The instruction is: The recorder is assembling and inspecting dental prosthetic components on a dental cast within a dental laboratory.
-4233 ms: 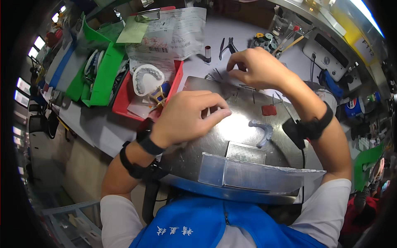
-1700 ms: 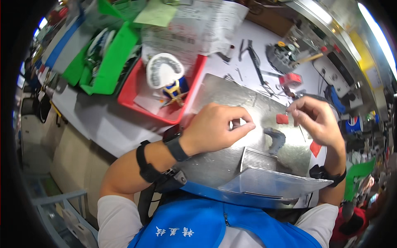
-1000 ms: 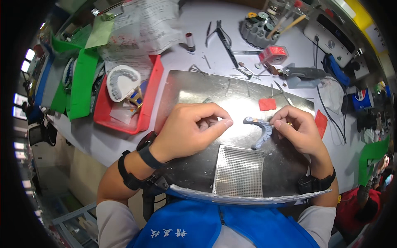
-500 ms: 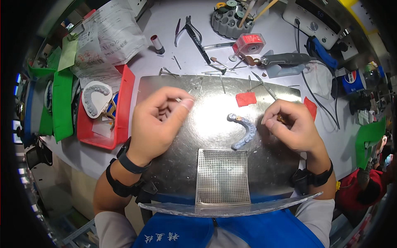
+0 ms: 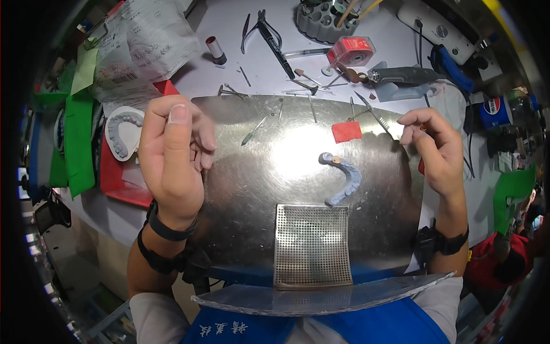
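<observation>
Both hands raised over a shiny sheet-metal work tray that lies on the grey tabletop. Left hand at the tray's left edge, thumb up, fingers curled loosely inward; nothing visible in its grasp, whether it holds anything small cannot be told. Right hand at the tray's right edge, thumb and forefinger pinched together on a tiny brownish bit, too small to identify. The two hands are well apart, each wrist with a dark band.

Between them, near the tray's middle, lies a pale blue-grey arch-shaped dental piece, flat on the metal, touched by neither hand. Just above it a small red square of sheet. Below it a square perforated metal grid, close to the tray's near edge. Several thin metal pins and burs scattered along the tray's far edge.

Left of the tray: a red plastic bin holding a white plaster dental cast, partly behind the left hand; green folders beyond that; a clear bag of printed papers at upper left.

Far side of the tabletop: dark pliers, a red round tape roll, a grey handpiece, a round grey tool holder. A clear curved shield sits at the near edge above the blue apron
</observation>
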`<state>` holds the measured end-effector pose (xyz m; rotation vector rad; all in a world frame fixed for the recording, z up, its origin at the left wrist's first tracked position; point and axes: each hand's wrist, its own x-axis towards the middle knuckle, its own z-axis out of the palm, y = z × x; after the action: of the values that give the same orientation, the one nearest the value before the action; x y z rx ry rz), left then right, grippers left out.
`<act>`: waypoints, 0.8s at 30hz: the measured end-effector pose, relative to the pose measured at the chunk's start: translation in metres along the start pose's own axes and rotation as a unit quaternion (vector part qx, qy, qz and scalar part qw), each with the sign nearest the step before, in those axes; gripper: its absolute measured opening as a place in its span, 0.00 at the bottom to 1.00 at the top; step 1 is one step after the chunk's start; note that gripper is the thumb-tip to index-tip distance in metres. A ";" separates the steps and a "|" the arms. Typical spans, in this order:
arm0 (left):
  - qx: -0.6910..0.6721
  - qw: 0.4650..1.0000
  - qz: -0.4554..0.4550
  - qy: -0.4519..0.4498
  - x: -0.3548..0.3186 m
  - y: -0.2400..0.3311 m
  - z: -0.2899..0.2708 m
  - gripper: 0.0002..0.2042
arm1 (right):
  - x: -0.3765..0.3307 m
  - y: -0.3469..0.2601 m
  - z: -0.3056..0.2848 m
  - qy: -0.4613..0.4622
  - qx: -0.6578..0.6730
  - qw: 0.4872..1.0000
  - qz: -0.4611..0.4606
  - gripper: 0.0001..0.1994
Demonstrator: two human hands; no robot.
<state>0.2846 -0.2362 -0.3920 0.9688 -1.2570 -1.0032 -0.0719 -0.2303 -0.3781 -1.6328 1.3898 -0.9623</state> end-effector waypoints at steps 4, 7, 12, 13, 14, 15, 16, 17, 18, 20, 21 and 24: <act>-0.018 1.000 0.005 -0.006 -0.002 -0.001 -0.004 0.11 | 0.001 0.006 -0.003 0.017 -0.024 0.999 -0.026 0.12; 0.004 1.000 0.009 -0.010 -0.002 -0.001 -0.004 0.12 | 0.000 -0.004 -0.001 0.005 -0.046 0.999 -0.010 0.09; 0.004 1.000 0.006 -0.018 -0.002 -0.001 -0.004 0.11 | -0.002 -0.013 0.005 -0.097 -0.169 0.975 -0.107 0.05; 0.008 1.000 0.001 -0.018 -0.002 -0.002 -0.004 0.11 | -0.003 -0.012 0.009 -0.089 -0.166 0.973 -0.137 0.06; 0.011 1.000 -0.003 -0.018 -0.001 -0.002 -0.003 0.11 | -0.004 -0.012 0.008 -0.087 -0.167 0.973 -0.134 0.06; 0.009 1.000 -0.004 -0.020 -0.002 -0.002 -0.002 0.11 | -0.005 -0.012 0.006 -0.080 -0.182 0.972 -0.126 0.06; 0.014 1.000 -0.011 -0.016 -0.001 -0.003 -0.001 0.12 | -0.006 -0.013 0.003 -0.071 -0.198 0.971 -0.118 0.06; 0.020 1.000 -0.017 -0.012 -0.001 -0.002 0.000 0.12 | -0.005 -0.012 0.001 -0.067 -0.201 0.970 -0.115 0.06; 0.015 1.000 -0.016 -0.016 -0.002 -0.002 -0.002 0.12 | -0.003 -0.011 -0.001 -0.041 -0.202 0.974 -0.092 0.06; 0.010 1.000 -0.007 -0.020 -0.004 -0.003 -0.005 0.12 | -0.001 -0.007 -0.015 -0.006 -0.216 0.974 -0.061 0.06; 0.008 1.000 -0.007 -0.017 -0.004 -0.003 -0.005 0.11 | 0.000 -0.002 -0.025 0.029 -0.195 0.979 -0.045 0.07; 0.007 0.999 -0.020 -0.032 -0.003 -0.006 -0.004 0.11 | 0.003 0.014 -0.041 0.091 -0.130 0.986 -0.052 0.10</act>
<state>0.2886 -0.2344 -0.3987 0.9824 -1.3026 -1.0649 -0.1140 -0.2381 -0.3734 -1.8632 1.6217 -1.0459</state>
